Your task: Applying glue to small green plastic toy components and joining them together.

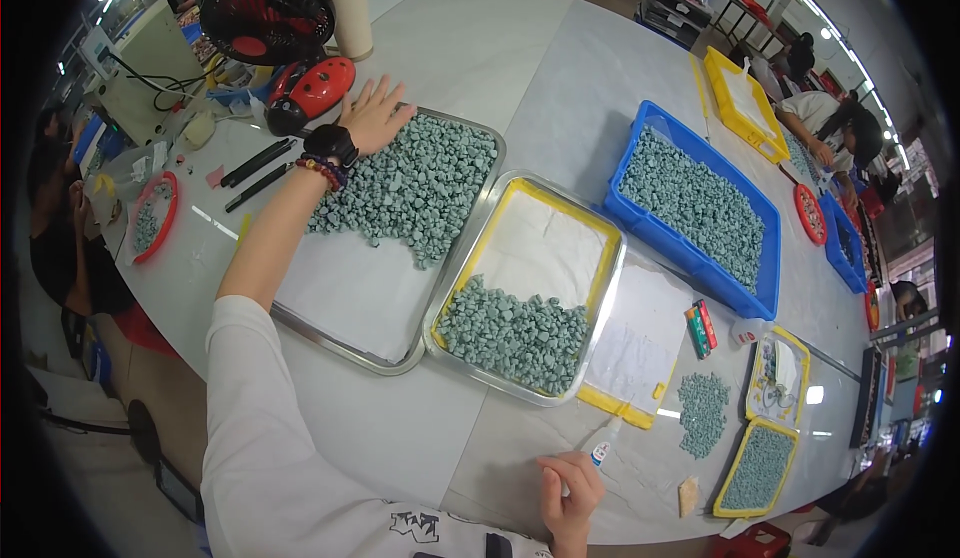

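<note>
Sorting step: left hand (375, 113), fingers spread flat, rests on the grey-green pellets (420, 188) in the steel tray (350, 343), upper left of centre.
Right hand: right hand (570, 488), bottom centre, pinches a small glue bottle (603, 446) on the table (400, 428).
Next move, likely: drawing pellets nearer, since the heap lies well apart from the bottle.

grey-green pieces (420, 183), blue bin (700, 258), red-black fan (300, 93)

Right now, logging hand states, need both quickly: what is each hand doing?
Left hand: open, flat on the green pieces.
Right hand: closed on a small glue bottle.
</note>
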Motion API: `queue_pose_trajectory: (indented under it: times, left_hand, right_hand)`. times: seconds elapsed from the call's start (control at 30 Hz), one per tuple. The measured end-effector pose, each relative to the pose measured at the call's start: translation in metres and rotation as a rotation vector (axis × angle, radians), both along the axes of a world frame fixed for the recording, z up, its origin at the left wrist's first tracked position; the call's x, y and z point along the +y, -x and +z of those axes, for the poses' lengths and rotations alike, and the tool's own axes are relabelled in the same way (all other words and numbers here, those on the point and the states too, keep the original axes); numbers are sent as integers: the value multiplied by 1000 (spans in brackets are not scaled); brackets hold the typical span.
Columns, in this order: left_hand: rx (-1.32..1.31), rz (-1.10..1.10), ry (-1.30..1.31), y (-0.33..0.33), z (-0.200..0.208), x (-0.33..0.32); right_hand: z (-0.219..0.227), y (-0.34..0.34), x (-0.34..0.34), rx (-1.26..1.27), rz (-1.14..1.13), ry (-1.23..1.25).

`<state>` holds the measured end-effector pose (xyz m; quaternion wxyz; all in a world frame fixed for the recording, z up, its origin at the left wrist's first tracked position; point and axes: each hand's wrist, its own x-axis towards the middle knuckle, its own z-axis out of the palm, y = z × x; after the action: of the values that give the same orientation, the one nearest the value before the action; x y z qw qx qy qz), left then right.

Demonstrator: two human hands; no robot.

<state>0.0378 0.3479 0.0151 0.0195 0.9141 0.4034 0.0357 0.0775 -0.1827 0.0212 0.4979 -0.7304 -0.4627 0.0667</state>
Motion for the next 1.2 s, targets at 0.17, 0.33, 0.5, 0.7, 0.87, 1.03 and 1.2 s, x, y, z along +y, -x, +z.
queue_pose_trajectory:
  times: [0.17,0.33,0.5,0.7,0.87,1.03,1.2]
  left_hand:
    - [-56,-115,218,11,10,17]
    - [-365,-62,74,31,10,16]
    - [-40,-118,-54,39,-17,-2]
    - [-249,-237,-128,15,24,-33]
    - [80,-182,50,-5,-2,-59]
    - [53,-248,82,4,7,-62]
    - [-53,-285,94,0,18,-72]
  right_hand:
    - [-1,6,0,1,-31,13]
    - [-3,4,-1,-7,-32,9]
    - [0,2,-6,-67,-64,-11]
    - [2,4,-5,-76,-87,-30]
    - [1,11,-6,-88,-66,-44]
    - [-3,14,-10,-5,-96,-51]
    - [-2,12,-11,-71,-84,-144]
